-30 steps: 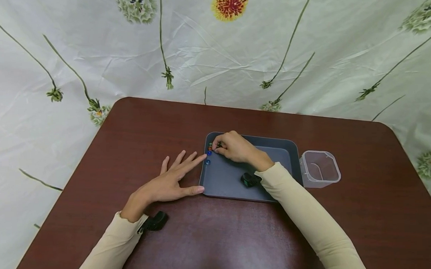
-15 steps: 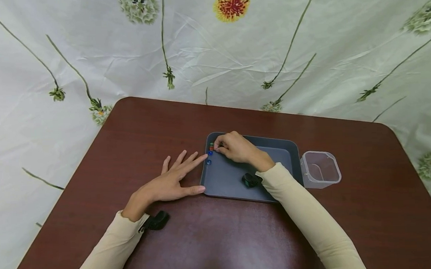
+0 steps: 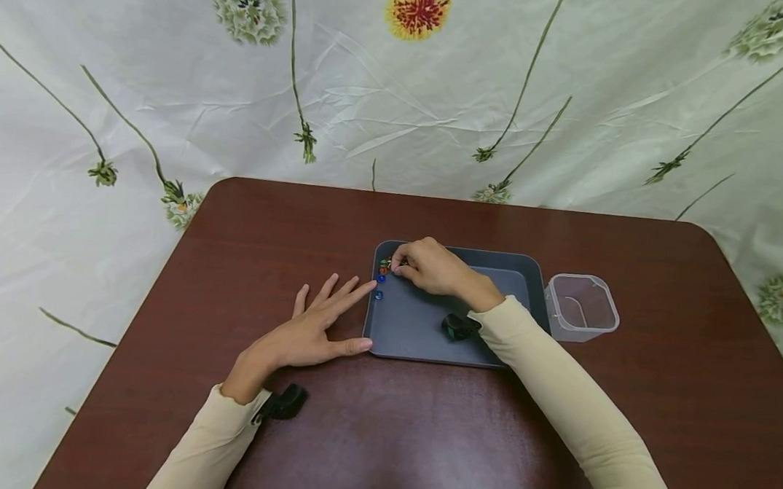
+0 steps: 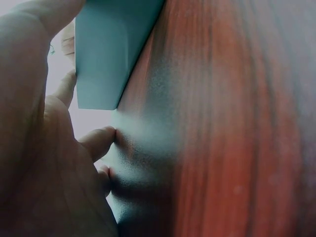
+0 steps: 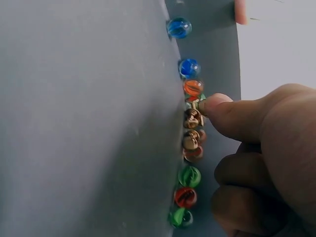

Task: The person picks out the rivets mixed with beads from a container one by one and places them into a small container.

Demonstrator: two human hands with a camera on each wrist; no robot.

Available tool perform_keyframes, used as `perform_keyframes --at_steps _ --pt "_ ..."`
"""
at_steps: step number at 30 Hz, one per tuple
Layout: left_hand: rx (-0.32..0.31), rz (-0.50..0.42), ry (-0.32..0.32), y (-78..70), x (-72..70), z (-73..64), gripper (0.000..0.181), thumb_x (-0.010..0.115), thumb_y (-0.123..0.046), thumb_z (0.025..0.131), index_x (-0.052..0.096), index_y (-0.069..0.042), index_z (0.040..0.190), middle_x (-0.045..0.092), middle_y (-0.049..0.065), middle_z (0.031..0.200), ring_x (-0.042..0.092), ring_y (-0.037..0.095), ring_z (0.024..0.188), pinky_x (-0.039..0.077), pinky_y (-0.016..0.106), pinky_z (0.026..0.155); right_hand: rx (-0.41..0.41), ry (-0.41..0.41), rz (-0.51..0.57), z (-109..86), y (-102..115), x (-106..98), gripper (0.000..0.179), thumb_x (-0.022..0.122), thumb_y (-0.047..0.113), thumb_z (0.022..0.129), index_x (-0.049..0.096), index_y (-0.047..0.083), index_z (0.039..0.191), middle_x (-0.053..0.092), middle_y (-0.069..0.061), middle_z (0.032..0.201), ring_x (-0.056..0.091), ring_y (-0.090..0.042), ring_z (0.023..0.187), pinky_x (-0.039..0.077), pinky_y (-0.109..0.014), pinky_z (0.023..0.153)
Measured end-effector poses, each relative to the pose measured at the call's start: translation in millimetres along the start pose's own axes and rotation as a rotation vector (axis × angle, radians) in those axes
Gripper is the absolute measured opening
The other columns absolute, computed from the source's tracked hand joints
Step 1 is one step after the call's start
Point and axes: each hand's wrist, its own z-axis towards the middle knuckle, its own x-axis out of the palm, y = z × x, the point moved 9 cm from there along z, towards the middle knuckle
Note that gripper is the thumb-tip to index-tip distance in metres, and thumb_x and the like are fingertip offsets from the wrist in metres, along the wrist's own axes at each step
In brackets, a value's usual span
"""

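A grey tray (image 3: 408,331) lies on the table. My left hand (image 3: 304,336) spreads its straight fingers at the tray's left side, thumb and little finger at the rim. Over the tray's far left corner, my right hand (image 3: 435,268) has curled fingers. In the right wrist view its thumb tip pinches a small gold-coloured piece (image 5: 200,105); the index fingertip is hidden. Along the tray wall runs a row: a light blue marble (image 5: 179,28), a darker blue marble (image 5: 189,68), an orange marble (image 5: 193,88), several shiny gold-coloured pieces (image 5: 192,118), green marbles (image 5: 189,176) and a red marble (image 5: 185,197).
A clear plastic container (image 3: 575,328) stands against the tray's right side. Both rest on a brown wooden table (image 3: 285,220) with rounded far corners. Behind it hangs a pale cloth (image 3: 371,77) printed with flowers.
My right hand has shifted slightly to the right along the tray's far edge, and a gold-coloured glint now shows at its fingertips. My left hand stays put.
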Motion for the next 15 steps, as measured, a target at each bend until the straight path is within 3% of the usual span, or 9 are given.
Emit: perform_keyframes --at_steps 15 --pt "0.01 0.002 0.005 -1.6 0.0 0.6 0.087 0.063 -0.061 0.092 0.013 -0.043 0.16 0.009 0.003 0.169 -0.01 0.034 0.156 -0.017 0.069 0.112 0.033 -0.086 0.075 -23.6 -5.3 -36.1 0.017 0.062 0.017 0.101 0.072 0.005 0.108 0.043 0.002 0.052 0.039 -0.011 0.045 0.039 -0.027 0.055"
